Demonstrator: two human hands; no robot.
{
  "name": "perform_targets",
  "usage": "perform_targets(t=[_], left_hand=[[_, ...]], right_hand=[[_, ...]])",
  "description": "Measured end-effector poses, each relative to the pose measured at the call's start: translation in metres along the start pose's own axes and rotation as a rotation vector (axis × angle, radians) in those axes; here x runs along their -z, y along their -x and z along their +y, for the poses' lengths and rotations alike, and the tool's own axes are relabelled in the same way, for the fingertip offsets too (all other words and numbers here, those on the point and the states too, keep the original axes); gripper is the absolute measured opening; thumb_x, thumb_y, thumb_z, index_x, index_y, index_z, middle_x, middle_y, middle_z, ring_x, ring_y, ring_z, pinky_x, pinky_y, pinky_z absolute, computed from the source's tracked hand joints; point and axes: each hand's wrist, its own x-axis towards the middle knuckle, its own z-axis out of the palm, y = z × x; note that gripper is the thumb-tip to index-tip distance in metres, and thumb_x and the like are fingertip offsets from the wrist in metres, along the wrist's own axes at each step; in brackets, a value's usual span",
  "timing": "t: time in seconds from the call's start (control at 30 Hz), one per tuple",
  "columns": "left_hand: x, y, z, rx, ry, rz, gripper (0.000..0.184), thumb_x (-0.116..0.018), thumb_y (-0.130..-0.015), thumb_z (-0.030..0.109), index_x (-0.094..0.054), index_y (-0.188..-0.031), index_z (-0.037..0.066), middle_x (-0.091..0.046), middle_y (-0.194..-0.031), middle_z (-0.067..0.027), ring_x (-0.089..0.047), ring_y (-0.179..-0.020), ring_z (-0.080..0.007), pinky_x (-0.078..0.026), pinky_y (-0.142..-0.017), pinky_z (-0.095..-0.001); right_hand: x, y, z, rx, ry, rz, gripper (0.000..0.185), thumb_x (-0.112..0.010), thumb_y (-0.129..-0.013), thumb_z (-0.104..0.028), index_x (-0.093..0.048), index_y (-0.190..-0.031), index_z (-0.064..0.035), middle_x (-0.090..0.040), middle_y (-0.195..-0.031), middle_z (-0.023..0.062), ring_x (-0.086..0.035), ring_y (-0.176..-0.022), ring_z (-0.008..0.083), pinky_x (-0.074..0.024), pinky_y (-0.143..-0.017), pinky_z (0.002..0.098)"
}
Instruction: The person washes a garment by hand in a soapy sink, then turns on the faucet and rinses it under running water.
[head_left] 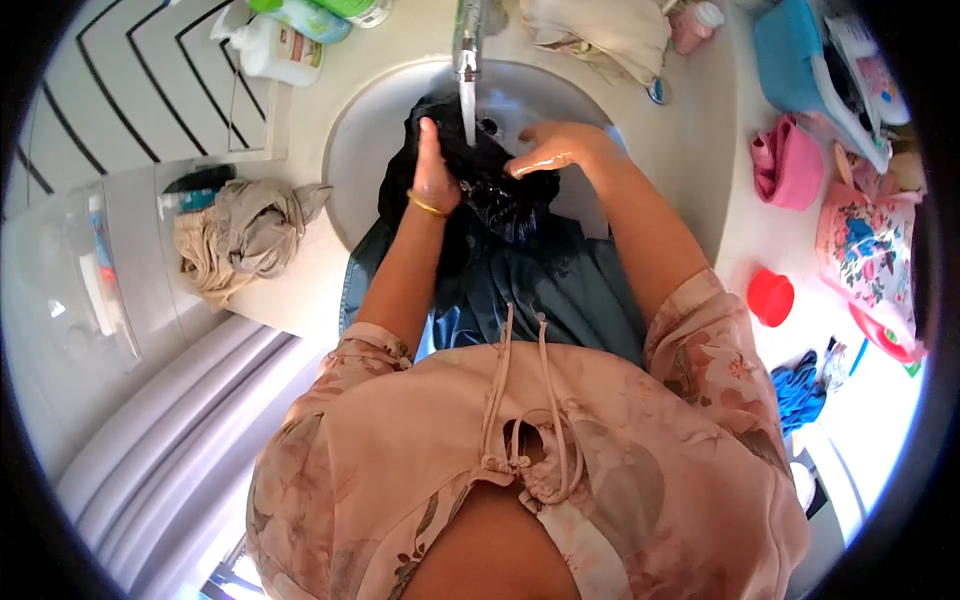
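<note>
A dark wet garment (pixel 505 215) lies bunched in the round sink (pixel 350 135), its blue-grey part (pixel 590 280) draped over the front rim towards me. Water runs from the metal faucet (pixel 468 60) onto the black cloth. My left hand (pixel 437 180), with a yellow bangle at the wrist, is held edge-on at the cloth's left side, fingers straight. Wet and glistening, my right hand (pixel 562 148) hovers over the right side of the cloth with its fingers apart. Neither hand grips the fabric. The sink's bottom is partly hidden by the cloth.
Crumpled beige clothes (pixel 255 230) sit on the counter at left. Behind the sink stand a white pump bottle (pixel 280 52) and a folded cream cloth (pixel 600 35). Along the right are a pink cloth (pixel 788 165), a red cup (pixel 770 297) and a blue basket (pixel 800 60).
</note>
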Motion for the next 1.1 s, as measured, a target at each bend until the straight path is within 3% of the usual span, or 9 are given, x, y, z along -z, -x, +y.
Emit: perform_targets(t=[0.17, 0.27, 0.37, 0.4, 0.6, 0.77, 0.87, 1.03, 1.1], left_hand=[[0.003, -0.006, -0.021, -0.025, 0.095, -0.103, 0.067, -0.030, -0.084, 0.062, -0.048, -0.119, 0.008, -0.054, -0.112, -0.0088, -0.052, -0.101, -0.0239, -0.041, -0.089, -0.0365], [0.034, -0.019, -0.038, 0.065, -0.076, 0.044, 0.066, -0.030, -0.085, 0.060, -0.047, -0.119, 0.006, -0.053, -0.115, -0.0092, -0.049, -0.106, -0.0224, -0.037, -0.093, -0.0352], [0.034, -0.013, -0.032, 0.094, 0.398, 0.061, 0.082, -0.027, -0.075, 0.073, -0.043, -0.122, 0.008, -0.050, -0.118, -0.0103, -0.046, -0.109, -0.0279, -0.033, -0.095, -0.0414], [0.044, -0.019, -0.041, 0.104, 0.413, 0.232, 0.085, -0.028, -0.071, 0.078, -0.045, -0.120, 0.010, -0.054, -0.112, -0.0103, -0.048, -0.106, -0.0286, -0.034, -0.094, -0.0422], [0.045, -0.044, -0.039, -0.043, 0.722, -0.262, 0.062, -0.039, -0.078, 0.066, -0.055, -0.102, 0.011, -0.060, -0.096, -0.0098, -0.049, -0.105, -0.0280, -0.037, -0.094, -0.0434], [0.052, -0.052, -0.030, -0.060, 0.492, 0.126, 0.022, -0.047, -0.081, 0.017, -0.054, -0.099, 0.006, -0.059, -0.094, -0.0145, -0.053, -0.098, -0.0298, -0.041, -0.089, -0.0437], [0.103, -0.069, -0.057, 0.018, 0.689, -0.187, 0.021, -0.045, -0.082, 0.016, -0.054, -0.098, 0.005, -0.057, -0.106, -0.0128, -0.052, -0.100, -0.0308, -0.040, -0.090, -0.0446], [0.067, -0.043, -0.066, 0.078, 0.326, 0.289, 0.026, -0.042, -0.087, 0.021, -0.058, -0.102, 0.006, -0.061, -0.098, -0.0074, -0.056, -0.093, -0.0188, -0.045, -0.084, -0.0327], [0.063, -0.030, -0.056, 0.114, 0.379, 0.131, 0.031, -0.038, -0.086, 0.022, -0.056, -0.104, 0.004, -0.060, -0.101, -0.0087, -0.056, -0.094, -0.0234, -0.044, -0.084, -0.0390]], right_hand=[[-0.047, -0.030, -0.004, 0.402, -0.379, 0.248, 0.104, -0.078, -0.056, -0.030, -0.017, -0.135, 0.0003, -0.041, -0.125, 0.0214, -0.039, -0.117, 0.0297, -0.0284, -0.099, 0.0327], [-0.060, -0.039, 0.002, 0.157, -0.407, 0.162, 0.077, -0.069, -0.059, -0.021, -0.037, -0.125, 0.0020, -0.050, -0.114, 0.0200, -0.048, -0.106, 0.0298, -0.0387, -0.088, 0.0336], [-0.042, -0.019, -0.016, 0.167, -0.681, 0.353, 0.061, -0.061, -0.063, -0.015, -0.045, -0.119, 0.0019, -0.056, -0.103, 0.0153, -0.054, -0.092, 0.0241, -0.0424, -0.080, 0.0318], [-0.038, -0.013, -0.019, 0.158, -0.831, 0.237, 0.059, -0.060, -0.064, -0.015, -0.045, -0.119, 0.0013, -0.056, -0.103, 0.0142, -0.053, -0.091, 0.0223, -0.0424, -0.080, 0.0309], [-0.024, 0.016, -0.009, -0.019, -1.293, -0.303, 0.052, -0.053, -0.070, -0.007, -0.047, -0.122, -0.0053, -0.056, -0.098, 0.0094, -0.054, -0.088, 0.0171, -0.0439, -0.079, 0.0281], [-0.042, -0.012, -0.012, -0.104, -1.201, 0.422, 0.044, -0.043, -0.074, -0.004, -0.050, -0.118, -0.0026, -0.058, -0.099, 0.0117, -0.056, -0.082, 0.0183, -0.0466, -0.073, 0.0279], [-0.097, -0.024, -0.050, 0.332, -0.166, 0.944, 0.035, -0.053, -0.073, -0.018, -0.056, -0.105, -0.0039, -0.059, -0.082, 0.0191, -0.059, -0.073, 0.0294, -0.0475, -0.065, 0.0348], [-0.065, -0.064, -0.053, -0.195, 0.045, 0.847, 0.030, -0.056, -0.071, -0.031, -0.058, -0.086, -0.0049, -0.058, -0.074, 0.0180, -0.057, -0.071, 0.0372, -0.0462, -0.065, 0.0454], [-0.045, -0.087, -0.026, -0.252, -0.162, 0.792, 0.035, -0.056, -0.072, -0.034, -0.059, -0.089, -0.0041, -0.060, -0.076, 0.0188, -0.058, -0.078, 0.0365, -0.0460, -0.069, 0.0448]])
